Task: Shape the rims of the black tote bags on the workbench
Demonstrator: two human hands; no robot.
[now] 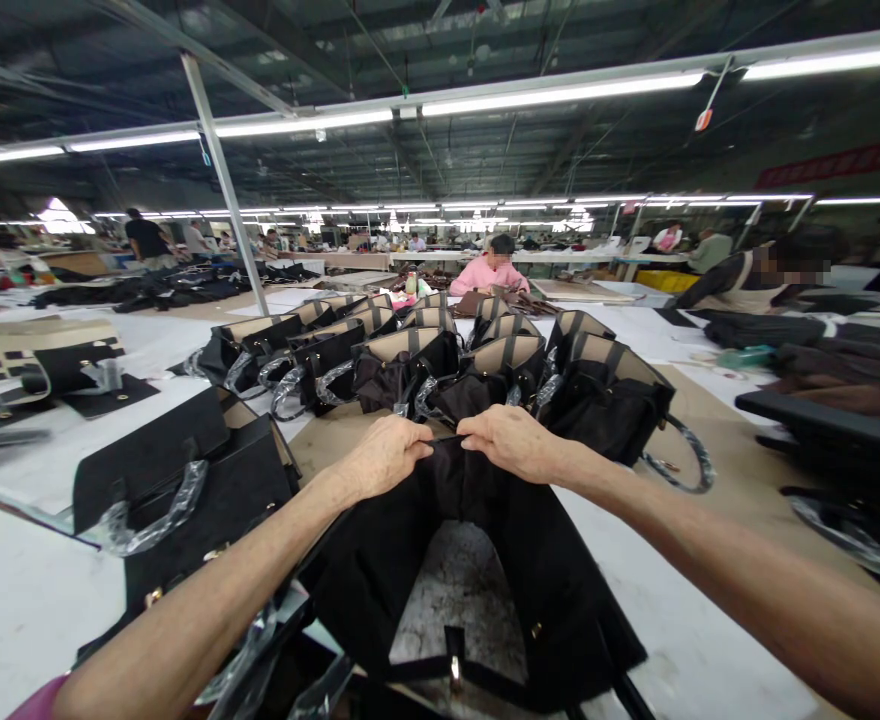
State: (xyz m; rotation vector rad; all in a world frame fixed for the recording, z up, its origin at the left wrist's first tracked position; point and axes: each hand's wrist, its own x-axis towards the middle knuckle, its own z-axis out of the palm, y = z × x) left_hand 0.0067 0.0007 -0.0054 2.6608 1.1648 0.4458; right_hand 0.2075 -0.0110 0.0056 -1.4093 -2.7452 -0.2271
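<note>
The left hand [389, 455] and the right hand [511, 440] sit close together, almost touching. Each one is curled shut and pinches the far edge of a black bag [500, 580]. A thin bit of that edge [446, 438] shows stretched tight between the two thumbs. Both arms reach out over the bag from the near side.

The black bag lies right in front of the person, on the worktop [20, 590], with its mouth wide open. You can look down inside it to a pale grey bottom [461, 590]. A small strap with a shiny clip [453, 668] crosses the near side.

It looks like the hands are working on that far edge. To do it well, I think both pinches should be level and pull the same amount, so the edge sits straight and does not twist. The grip should be firm but soft, because the cloth looks thin and floppy. The arms should not press down on the open sides.

Just past the hands stand rows of finished bags [410, 360], black with tan tops, packed side by side. To the left another black bag [185, 480] rests flat, and its handle [159, 510] is wrapped in clear plastic. Far back, a person in a pink top [491, 272] sits at a long worktop under bright strip lights.
</note>
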